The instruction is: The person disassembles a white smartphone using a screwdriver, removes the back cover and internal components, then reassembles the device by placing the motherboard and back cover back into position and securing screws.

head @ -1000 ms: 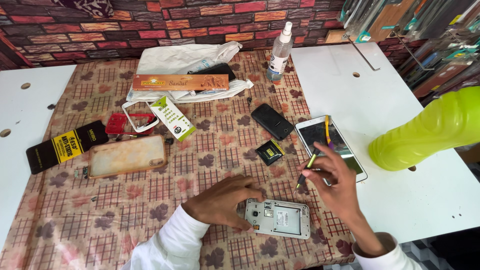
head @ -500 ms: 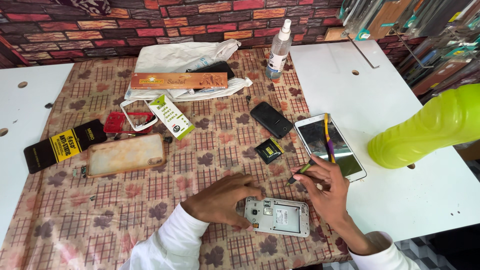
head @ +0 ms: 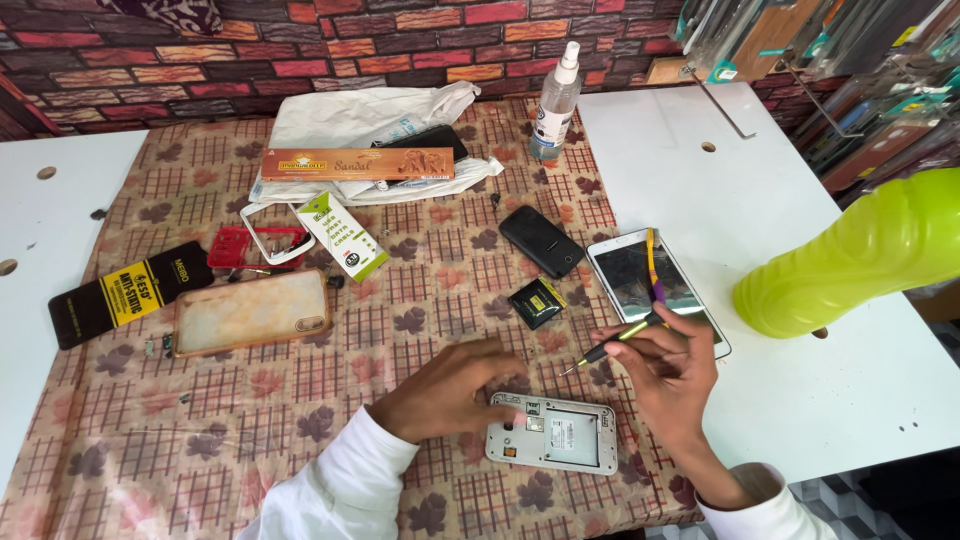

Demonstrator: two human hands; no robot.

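The opened phone (head: 552, 435) lay back-side up on the patterned cloth (head: 200, 440), near its front edge, with its white frame and inner parts showing. The left hand (head: 455, 385) rested on the phone's upper left corner, fingers loosely spread and curled down over it; the fingertips hid that corner, so what they pressed on could not be made out. Just right of the phone, the right hand (head: 672, 372) pinched a thin screwdriver (head: 610, 347) between thumb and forefingers, its tip pointing left and hanging above the cloth just beyond the phone's upper edge. The handle's far end was hidden in the fingers.

Beyond the phone to the right, a second phone (head: 655, 288) lay screen up on the white table (head: 760, 200), a yellow and purple tool (head: 653, 262) across its glass. A small black battery (head: 537, 302) and a black keypad phone (head: 540, 240) lay further back from the opened phone. Far to its left lay a clear phone case (head: 252, 312). A green bottle (head: 850, 262) was cut off at the right edge.
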